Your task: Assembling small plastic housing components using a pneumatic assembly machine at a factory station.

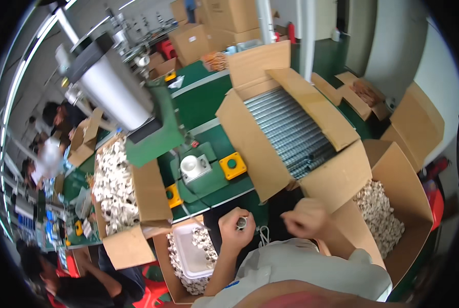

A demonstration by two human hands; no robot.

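Observation:
My left hand (pixel 235 229) is wrapped round a metal tube (pixel 241 222); only its round open end shows above the fist. To its right, apart from it, my right hand (pixel 306 219) is blurred, with curled fingers; whatever it may hold cannot be made out. Beyond the hands stands a press with a silver cylinder (pixel 114 82). A white round fixture (pixel 191 167) sits on its green base, between a yellow button box with a green button (pixel 232 163) and another yellow box (pixel 173 195). Many metal tubes (pixel 286 128) lie in rows in an open carton (pixel 255 149).
A carton of small whitish parts (pixel 115 187) stands left of the press. By my left forearm, a white tray (pixel 186 251) rests in another parts carton. At the right is a further carton (pixel 412 215) of parts. A person in dark clothes (pixel 85 282) sits lower left.

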